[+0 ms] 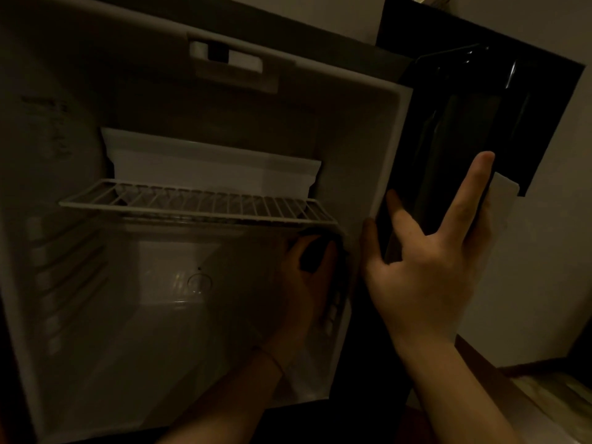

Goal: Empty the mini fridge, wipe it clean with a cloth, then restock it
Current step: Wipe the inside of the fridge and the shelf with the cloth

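The mini fridge [378,149] stands open, its white inside bare except for a wire shelf [198,203] and a white tray [208,168] behind it. My left hand [307,283] reaches in under the shelf's right end and grips a dark wad, seemingly a cloth [315,256], against the right inner wall. My right hand [429,261] grips the glossy black panel [455,123] at the fridge's right edge, thumb on its near side and fingers round the far side. Dim light hides finer detail.
A white strip [503,193] shows behind my right fingers. Ribbed shelf slots [64,270] line the left inner wall. A pale wall [544,251] lies to the right, and a light ledge [551,398] sits at the lower right.
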